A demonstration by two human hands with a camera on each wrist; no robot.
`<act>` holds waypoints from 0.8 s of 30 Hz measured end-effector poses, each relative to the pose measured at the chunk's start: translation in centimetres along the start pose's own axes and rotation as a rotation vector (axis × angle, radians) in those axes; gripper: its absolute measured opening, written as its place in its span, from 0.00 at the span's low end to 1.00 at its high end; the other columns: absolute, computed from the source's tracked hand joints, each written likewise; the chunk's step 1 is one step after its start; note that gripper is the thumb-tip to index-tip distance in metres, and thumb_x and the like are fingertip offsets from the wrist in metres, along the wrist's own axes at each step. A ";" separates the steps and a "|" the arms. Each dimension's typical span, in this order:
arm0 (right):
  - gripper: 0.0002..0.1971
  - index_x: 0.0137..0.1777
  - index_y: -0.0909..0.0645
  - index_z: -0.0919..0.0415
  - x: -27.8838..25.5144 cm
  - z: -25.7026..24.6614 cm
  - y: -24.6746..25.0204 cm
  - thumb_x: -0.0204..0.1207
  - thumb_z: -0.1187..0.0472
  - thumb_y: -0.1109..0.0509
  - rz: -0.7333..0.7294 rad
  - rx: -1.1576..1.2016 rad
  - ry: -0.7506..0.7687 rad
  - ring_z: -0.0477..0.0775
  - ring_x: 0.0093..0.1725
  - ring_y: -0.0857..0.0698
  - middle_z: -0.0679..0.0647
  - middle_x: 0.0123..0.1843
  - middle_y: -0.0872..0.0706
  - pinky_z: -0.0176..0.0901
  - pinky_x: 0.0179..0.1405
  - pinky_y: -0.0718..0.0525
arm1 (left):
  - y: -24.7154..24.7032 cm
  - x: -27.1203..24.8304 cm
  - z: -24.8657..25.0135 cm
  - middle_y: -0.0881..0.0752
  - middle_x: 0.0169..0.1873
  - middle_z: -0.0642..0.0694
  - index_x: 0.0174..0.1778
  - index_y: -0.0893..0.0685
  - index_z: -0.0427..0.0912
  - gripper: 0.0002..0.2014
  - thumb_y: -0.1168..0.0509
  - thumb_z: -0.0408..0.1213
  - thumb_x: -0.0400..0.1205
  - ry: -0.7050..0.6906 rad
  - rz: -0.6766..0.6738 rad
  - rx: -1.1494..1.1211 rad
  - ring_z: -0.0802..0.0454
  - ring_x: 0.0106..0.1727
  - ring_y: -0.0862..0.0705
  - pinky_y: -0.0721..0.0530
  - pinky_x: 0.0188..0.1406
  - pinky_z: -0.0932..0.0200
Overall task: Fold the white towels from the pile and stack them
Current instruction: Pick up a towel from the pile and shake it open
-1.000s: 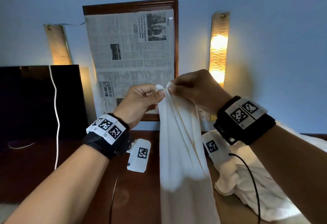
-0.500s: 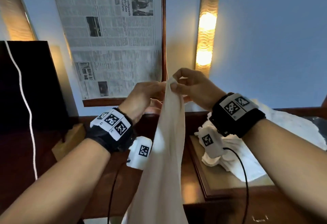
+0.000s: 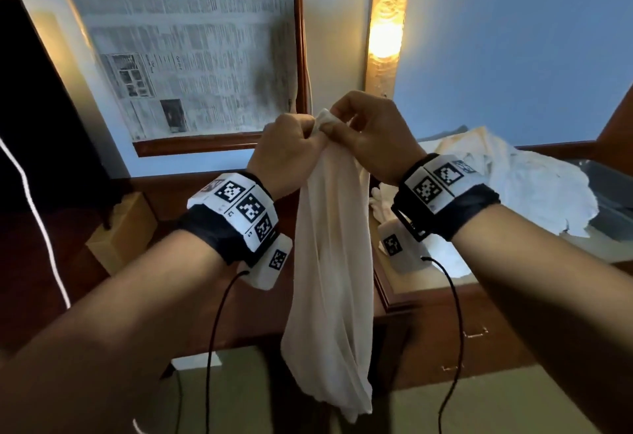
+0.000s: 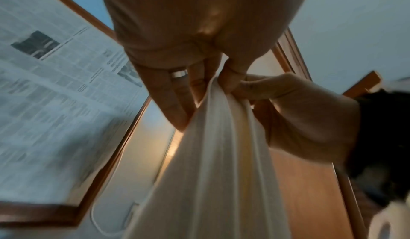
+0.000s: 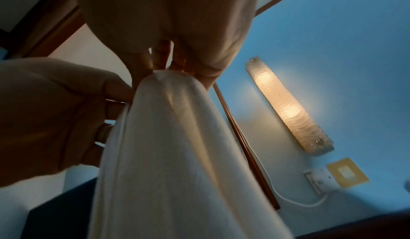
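The hanging towel (image 3: 329, 262) is plain white with a faint cream tint, as is the crumpled pile of towels (image 3: 513, 180). The wrist bands (image 3: 236, 218) are black with white tags bearing black square codes. The counter (image 3: 424, 300) is dark reddish-brown wood. The wall (image 3: 513, 57) is pale blue, the wall lamp (image 3: 387, 22) glowing amber with a rippled texture. The framed newspaper (image 3: 191, 39) is grey print on white in a reddish-brown frame.

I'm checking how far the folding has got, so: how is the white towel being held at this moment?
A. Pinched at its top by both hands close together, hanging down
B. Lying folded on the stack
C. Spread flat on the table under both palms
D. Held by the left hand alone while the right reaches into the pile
A: the left hand and right hand pinch the towel's bunched top side by side, and it hangs freely below them.
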State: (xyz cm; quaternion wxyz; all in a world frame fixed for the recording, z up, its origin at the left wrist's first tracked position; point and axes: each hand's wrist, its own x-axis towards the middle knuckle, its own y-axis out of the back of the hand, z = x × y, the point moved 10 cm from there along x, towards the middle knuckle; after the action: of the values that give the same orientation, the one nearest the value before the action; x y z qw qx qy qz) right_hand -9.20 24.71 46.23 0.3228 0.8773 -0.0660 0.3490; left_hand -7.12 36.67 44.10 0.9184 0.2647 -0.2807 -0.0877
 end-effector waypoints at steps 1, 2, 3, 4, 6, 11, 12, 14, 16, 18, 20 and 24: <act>0.08 0.46 0.16 0.57 -0.5 0.3 0.2 0.81 0.53 0.28 0.039 0.041 -0.007 0.45 0.41 0.17 0.49 0.43 0.14 0.31 0.40 0.20 | -0.2 0.1 -0.2 0.10 0.41 0.37 0.47 0.11 0.34 0.17 0.37 0.45 0.87 0.010 -0.007 -0.060 0.41 0.44 0.11 0.12 0.45 0.43; 0.10 0.44 0.15 0.59 -1.2 1.0 0.4 0.81 0.53 0.27 0.077 0.099 -0.034 0.45 0.40 0.17 0.50 0.41 0.14 0.34 0.39 0.19 | -0.5 0.1 -0.3 0.10 0.41 0.36 0.48 0.12 0.31 0.15 0.36 0.41 0.87 0.020 -0.019 -0.131 0.40 0.43 0.12 0.13 0.48 0.36; 0.12 0.43 0.14 0.61 -2.4 2.3 0.2 0.81 0.52 0.27 0.104 0.169 -0.082 0.45 0.37 0.18 0.51 0.38 0.15 0.35 0.39 0.20 | -0.7 0.0 -0.6 0.13 0.40 0.37 0.48 0.13 0.30 0.13 0.36 0.37 0.87 0.031 -0.027 -0.193 0.43 0.42 0.14 0.15 0.49 0.34; 0.13 0.41 0.14 0.61 -3.9 3.9 -0.3 0.81 0.53 0.27 0.111 0.237 -0.144 0.43 0.35 0.20 0.49 0.35 0.16 0.36 0.38 0.22 | -0.7 -0.1 -0.8 0.15 0.38 0.40 0.47 0.13 0.31 0.11 0.37 0.34 0.87 0.039 -0.023 -0.229 0.48 0.41 0.16 0.15 0.47 0.36; 0.11 0.38 0.14 0.58 -7.9 8.1 -2.3 0.81 0.54 0.28 0.044 0.294 -0.256 0.41 0.33 0.22 0.44 0.32 0.17 0.36 0.36 0.23 | 0.0 -0.1 -1.5 0.20 0.34 0.44 0.42 0.15 0.38 0.10 0.38 0.29 0.87 0.066 0.027 -0.218 0.57 0.36 0.20 0.19 0.38 0.50; 0.13 0.41 0.13 0.63 -18.0 20.1 -7.0 0.81 0.54 0.27 -0.341 0.052 -0.520 0.50 0.33 0.15 0.54 0.33 0.12 0.54 0.36 0.15 | 3.0 -0.1 -5.0 0.20 0.30 0.35 0.39 0.20 0.25 0.13 0.37 0.35 0.78 0.162 0.176 -0.226 0.42 0.30 0.23 0.28 0.33 0.54; 0.11 0.44 0.11 0.61 -19.8 22.5 -6.9 0.81 0.54 0.28 -0.396 -0.013 -0.576 0.52 0.37 0.11 0.55 0.38 0.09 0.54 0.41 0.13 | 3.5 -0.2 -5.8 0.19 0.26 0.40 0.35 0.19 0.33 0.10 0.38 0.34 0.79 0.179 0.206 -0.209 0.43 0.27 0.23 0.27 0.30 0.57; 0.09 0.49 0.09 0.57 -23.3 27.0 -5.9 0.81 0.54 0.28 -0.480 -0.165 -0.664 0.56 0.45 0.09 0.55 0.43 0.08 0.52 0.47 0.13 | 5.0 -0.6 -7.4 0.19 0.20 0.53 0.32 0.21 0.45 0.13 0.38 0.31 0.82 0.252 0.295 -0.196 0.52 0.23 0.22 0.26 0.26 0.61; 0.09 0.52 0.10 0.56 -26.4 30.8 -3.8 0.81 0.54 0.29 -0.559 -0.335 -0.748 0.59 0.49 0.10 0.56 0.44 0.09 0.48 0.47 0.15 | 6.9 -1.0 -8.8 0.19 0.21 0.56 0.30 0.21 0.49 0.15 0.38 0.31 0.82 0.323 0.401 -0.194 0.55 0.26 0.20 0.24 0.29 0.61; 0.11 0.54 0.11 0.58 -28.8 33.8 -1.0 0.82 0.54 0.31 -0.619 -0.493 -0.842 0.61 0.52 0.12 0.57 0.44 0.13 0.43 0.46 0.21 | 8.3 -1.7 -9.9 0.19 0.28 0.53 0.28 0.18 0.50 0.13 0.36 0.35 0.79 0.369 0.490 -0.185 0.49 0.36 0.19 0.21 0.40 0.53; 0.13 0.55 0.13 0.60 -30.6 36.6 1.8 0.82 0.52 0.31 -0.625 -0.595 -0.975 0.63 0.55 0.13 0.60 0.50 0.12 0.44 0.48 0.21 | 8.7 -2.2 -10.8 0.17 0.35 0.49 0.31 0.16 0.53 0.11 0.37 0.38 0.79 0.379 0.549 -0.201 0.45 0.45 0.17 0.17 0.49 0.44; 0.13 0.58 0.16 0.59 -29.8 38.1 3.5 0.79 0.54 0.32 -0.577 -0.762 -1.032 0.65 0.59 0.14 0.62 0.60 0.13 0.52 0.57 0.15 | 6.2 -2.6 -10.0 0.21 0.28 0.55 0.34 0.23 0.51 0.12 0.39 0.39 0.84 0.387 0.539 -0.102 0.56 0.33 0.19 0.21 0.40 0.59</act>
State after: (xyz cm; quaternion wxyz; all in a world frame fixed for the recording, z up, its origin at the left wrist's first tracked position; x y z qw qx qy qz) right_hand -10.91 -4.62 7.64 0.6149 0.7391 -0.0930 -0.2588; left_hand -3.55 47.08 39.20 0.9569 0.1465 -0.1563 0.1961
